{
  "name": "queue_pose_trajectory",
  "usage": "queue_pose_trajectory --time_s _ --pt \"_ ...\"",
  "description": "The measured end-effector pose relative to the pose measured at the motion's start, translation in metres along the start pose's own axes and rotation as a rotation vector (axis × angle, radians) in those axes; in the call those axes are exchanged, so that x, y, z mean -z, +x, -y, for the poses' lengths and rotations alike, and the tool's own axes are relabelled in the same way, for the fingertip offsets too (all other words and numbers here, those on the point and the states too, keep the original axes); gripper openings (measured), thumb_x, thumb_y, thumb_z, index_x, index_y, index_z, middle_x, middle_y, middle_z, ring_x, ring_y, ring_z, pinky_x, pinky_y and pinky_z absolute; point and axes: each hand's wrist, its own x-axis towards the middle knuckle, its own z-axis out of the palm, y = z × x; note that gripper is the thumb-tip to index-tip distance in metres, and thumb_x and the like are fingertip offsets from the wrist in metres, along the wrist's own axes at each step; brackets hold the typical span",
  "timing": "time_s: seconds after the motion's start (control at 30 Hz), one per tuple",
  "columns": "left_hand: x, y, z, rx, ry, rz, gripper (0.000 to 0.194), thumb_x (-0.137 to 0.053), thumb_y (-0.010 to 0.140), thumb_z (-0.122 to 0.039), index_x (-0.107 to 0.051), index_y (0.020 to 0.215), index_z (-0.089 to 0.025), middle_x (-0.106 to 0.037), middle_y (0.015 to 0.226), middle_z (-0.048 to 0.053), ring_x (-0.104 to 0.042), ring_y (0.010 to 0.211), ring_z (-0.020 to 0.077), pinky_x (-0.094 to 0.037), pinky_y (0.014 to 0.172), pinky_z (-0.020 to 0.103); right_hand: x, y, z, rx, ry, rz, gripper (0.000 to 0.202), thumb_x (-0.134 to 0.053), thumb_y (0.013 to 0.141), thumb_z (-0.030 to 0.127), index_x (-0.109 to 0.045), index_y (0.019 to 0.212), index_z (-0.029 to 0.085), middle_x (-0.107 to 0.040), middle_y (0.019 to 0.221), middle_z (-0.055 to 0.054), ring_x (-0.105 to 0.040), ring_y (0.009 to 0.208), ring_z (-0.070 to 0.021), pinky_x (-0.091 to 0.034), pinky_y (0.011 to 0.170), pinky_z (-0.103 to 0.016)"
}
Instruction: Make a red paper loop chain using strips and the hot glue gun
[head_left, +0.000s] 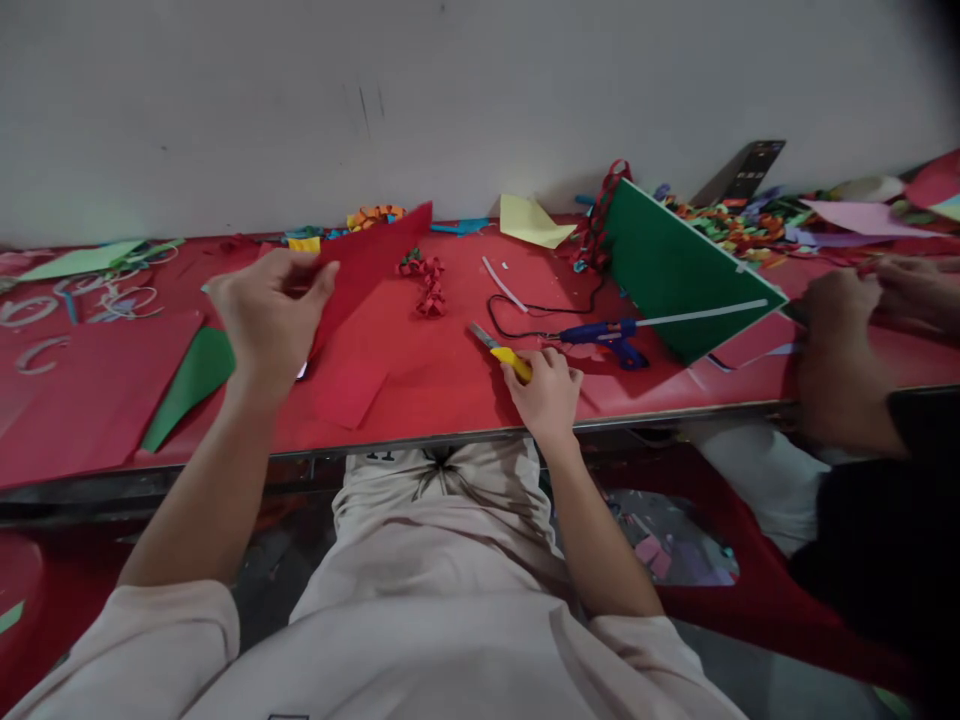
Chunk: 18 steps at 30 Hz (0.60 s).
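My left hand (274, 305) pinches the near edge of a red sheet of paper (367, 265), lifted at a slant off the table. My right hand (546, 392) is closed around a yellow utility knife (513, 362), its blade pointing up and left just above the red tabletop. Between my hands lies a smaller piece of red paper (351, 393). Curled red paper strips (430, 288) with a bit of green rest beyond it. To the right of the knife sits a blue glue gun (600, 334) with a white glue stick in its back end.
A green board (675, 270) leans beside the glue gun. Yellow paper (534, 221) and heaps of coloured strips (731, 228) lie along the wall, near a propped phone (754, 172). Green paper (193, 380) and white rings are at left. Another person's hands (844, 310) work at right.
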Motion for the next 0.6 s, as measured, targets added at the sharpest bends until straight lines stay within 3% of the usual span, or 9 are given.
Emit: queue_pose_trajectory --time_s 0.1,0.17,0.23,0.3,0.37,0.47,0.6 --pt "0.028 -0.014 -0.016 -0.089 0.057 -0.090 0.023 -0.085 0.085 -0.042 -0.079 0.085 -0.019 -0.077 0.072 -0.004 -0.067 0.058 0.0112 -0.052 0.063 0.027 0.012 -0.003 0.015 -0.004 0.108 -0.063 0.036 -0.058 0.099 0.045 -0.072 0.120 0.019 -0.069 0.126 -0.017 -0.058 0.123 -0.0352 -0.039 0.103 -0.053" --pt "0.037 -0.037 -0.037 -0.201 0.059 -0.073 0.008 -0.085 0.086 -0.029 -0.081 0.092 -0.024 -0.080 0.080 -0.003 -0.074 0.067 0.0134 -0.054 0.064 0.026 0.024 -0.008 0.035 0.021 0.433 -0.053 0.041 -0.052 0.101 0.049 -0.069 0.126 0.021 -0.070 0.129 -0.016 -0.060 0.124 -0.0322 -0.043 0.106 -0.052" --pt "0.037 -0.065 -0.060 -0.357 -0.028 0.030 0.016 -0.080 0.089 -0.016 -0.081 0.102 -0.025 -0.083 0.092 -0.001 -0.079 0.080 0.0157 -0.060 0.072 0.025 0.034 -0.011 0.059 0.046 0.919 0.143 0.049 -0.046 0.103 0.058 -0.066 0.132 0.024 -0.074 0.125 -0.012 -0.066 0.119 -0.0265 -0.051 0.103 -0.045" --pt "0.033 -0.088 -0.077 -0.393 -0.108 0.094 0.023 -0.074 0.092 -0.010 -0.080 0.110 -0.022 -0.083 0.102 0.003 -0.080 0.089 0.0172 -0.063 0.082 0.026 0.038 -0.013 0.081 -0.048 1.252 0.337 0.054 -0.053 0.097 0.067 -0.068 0.130 0.027 -0.076 0.122 -0.008 -0.070 0.114 -0.0244 -0.058 0.096 -0.040" --pt "0.029 -0.103 -0.086 -0.310 -0.213 0.145 0.023 -0.070 0.095 -0.010 -0.081 0.110 -0.022 -0.083 0.102 0.004 -0.081 0.086 0.0167 -0.065 0.083 0.025 0.035 -0.013 0.095 -0.227 1.444 0.466 0.053 -0.066 0.087 0.070 -0.073 0.119 0.028 -0.079 0.113 -0.005 -0.073 0.107 -0.0244 -0.062 0.087 -0.038" --pt "0.028 -0.111 -0.083 -0.064 -0.317 0.183 0.018 -0.070 0.095 -0.013 -0.083 0.105 -0.022 -0.083 0.091 0.002 -0.079 0.072 0.0151 -0.065 0.071 0.023 0.023 -0.013 0.097 -0.445 1.560 0.552 0.050 -0.078 0.076 0.064 -0.074 0.108 0.027 -0.081 0.100 -0.004 -0.076 0.097 -0.0259 -0.064 0.077 -0.038" --pt "0.033 -0.109 -0.069 0.063 -0.255 0.068 0.010 -0.081 0.088 -0.023 -0.085 0.097 -0.020 -0.083 0.089 0.004 -0.078 0.071 0.0179 -0.064 0.070 0.025 0.012 -0.016 0.088 -0.440 1.513 0.579 0.053 -0.083 0.070 0.062 -0.075 0.107 0.025 -0.080 0.098 -0.005 -0.076 0.104 -0.0278 -0.064 0.081 -0.039"
